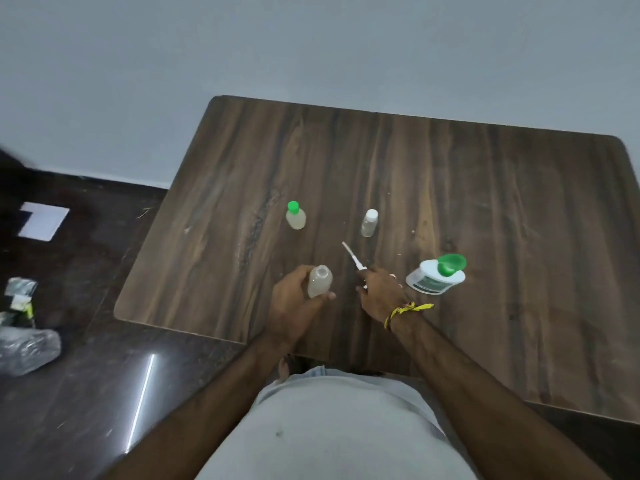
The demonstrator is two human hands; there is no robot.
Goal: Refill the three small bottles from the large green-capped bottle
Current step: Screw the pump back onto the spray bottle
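Observation:
My left hand [292, 303] grips a small uncapped clear bottle [319, 280] near the table's front edge, mouth upward. My right hand [379, 292] holds a white spray-pump top with a thin dip tube [351, 255] that points up and left, just right of that bottle. The large white bottle [434, 277] stands to the right of my right hand with its green flip cap [450, 263] open. Farther back stand a small green-capped bottle [295, 216] and a small white-capped clear bottle [369, 223].
The dark wooden table [485, 188] stands against a pale wall. On the dark floor at the left lie a white sheet [43, 220], crumpled clear plastic [27, 349] and a small packet [19, 297].

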